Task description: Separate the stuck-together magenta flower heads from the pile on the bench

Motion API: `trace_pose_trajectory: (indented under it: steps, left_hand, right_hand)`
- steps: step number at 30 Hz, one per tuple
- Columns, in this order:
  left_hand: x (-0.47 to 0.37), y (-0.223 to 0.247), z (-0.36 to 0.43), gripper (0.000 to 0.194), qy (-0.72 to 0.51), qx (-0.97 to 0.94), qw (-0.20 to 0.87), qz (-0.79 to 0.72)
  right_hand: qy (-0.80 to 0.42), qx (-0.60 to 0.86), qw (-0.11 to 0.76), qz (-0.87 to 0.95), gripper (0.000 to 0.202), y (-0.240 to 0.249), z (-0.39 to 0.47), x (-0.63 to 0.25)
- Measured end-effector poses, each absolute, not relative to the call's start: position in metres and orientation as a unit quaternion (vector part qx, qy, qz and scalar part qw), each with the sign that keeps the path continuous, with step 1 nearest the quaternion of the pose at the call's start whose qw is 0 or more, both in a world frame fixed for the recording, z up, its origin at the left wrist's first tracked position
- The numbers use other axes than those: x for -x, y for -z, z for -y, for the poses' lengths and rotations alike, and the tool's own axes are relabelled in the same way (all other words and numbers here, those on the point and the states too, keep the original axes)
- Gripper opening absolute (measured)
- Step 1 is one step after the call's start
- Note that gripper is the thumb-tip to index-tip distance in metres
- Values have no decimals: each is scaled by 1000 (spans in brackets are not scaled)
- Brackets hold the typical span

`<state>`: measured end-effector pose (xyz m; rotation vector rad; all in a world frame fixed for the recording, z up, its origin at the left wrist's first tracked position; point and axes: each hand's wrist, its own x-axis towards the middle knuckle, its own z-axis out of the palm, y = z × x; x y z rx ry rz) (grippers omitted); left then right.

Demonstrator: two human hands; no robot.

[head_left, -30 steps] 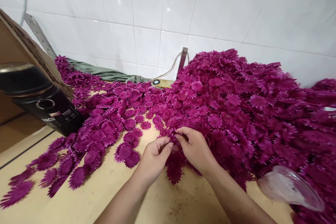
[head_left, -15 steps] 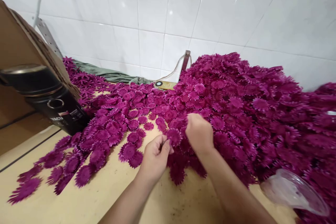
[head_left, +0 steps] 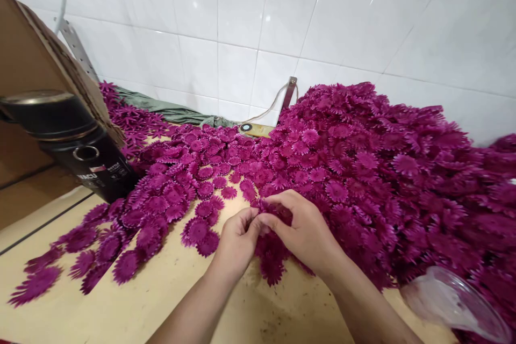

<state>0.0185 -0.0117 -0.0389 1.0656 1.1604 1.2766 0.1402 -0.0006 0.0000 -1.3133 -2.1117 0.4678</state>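
Note:
Thumb and fingers of my left hand (head_left: 237,236) are closed in a pinch at the edge of a magenta artificial flower layer (head_left: 263,205). My right hand (head_left: 309,230) meets it from the other side, its thumb and fingertips closed on the same flower. Much of this flower is covered by my fingers. Around and beyond both hands lie heaps of similar fringed magenta flower layers (head_left: 355,161), the tallest on the right. A smaller cluster (head_left: 197,230) rests on the table just left of my left hand.
A black bottle (head_left: 94,158) stands at the left before a cardboard box (head_left: 44,54). At the lower right a clear plastic container (head_left: 447,301) leans against the heap. Green cloth (head_left: 173,112) and a metal bracket (head_left: 288,94) are by the tiled wall (head_left: 237,70).
My right hand has come down and left from above the heap to the flower at my left fingertips. The flower now appears more edge-on. My left hand keeps its pinch.

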Motion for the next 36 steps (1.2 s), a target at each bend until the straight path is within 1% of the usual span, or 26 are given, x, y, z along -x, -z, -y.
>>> trace_pose_trajectory:
  steps: [3, 5, 7, 9, 11, 14, 18, 22, 24, 27, 33, 36]
  left_hand:
    - [-19, 40, 13, 22, -539, -438, 536, -480]
    - [-19, 40, 13, 18, -535, -438, 547, -472]
    - [-20, 41, 14, 16, -524, -446, 553, -470]
    - [-20, 41, 15, 16, -516, -454, 550, -475]
    - [-20, 41, 15, 16, -511, -459, 543, -482]
    - [-20, 41, 16, 17, -510, -466, 535, -486]
    - [-20, 41, 15, 17, -515, -475, 527, -481]
    - [-19, 39, 16, 20, -532, -447, 551, -462]
    - [-18, 38, 17, 23, -545, -424, 566, -451]
    - [-17, 37, 17, 29, -554, -419, 564, -447]
    - [-19, 38, 14, 37, -532, -442, 565, -450]
    - [-19, 38, 14, 39, -533, -444, 571, -439]
  right_hand:
    - [-213, 490, 273, 800, 16, 4, 0, -138]
    - [-250, 488, 277, 789, 15, 7, -2, -140]
    - [-293, 480, 295, 772, 14, 8, -5, -143]
    - [-321, 473, 324, 754, 18, 9, -9, -145]
    - [-319, 477, 362, 735, 19, 9, -13, -147]
    - [-319, 504, 405, 693, 14, 10, -19, -149]
    - [-339, 522, 425, 657, 15, 11, -24, -148]
    - [-299, 530, 406, 682, 16, 13, -18, -143]
    - [-288, 524, 388, 702, 13, 13, -13, -139]
    - [-298, 500, 371, 724, 5, 13, -7, -136]
    - [-322, 520, 363, 703, 5, 11, -5, -140]
    - [-341, 534, 353, 688, 9, 8, -5, -141]
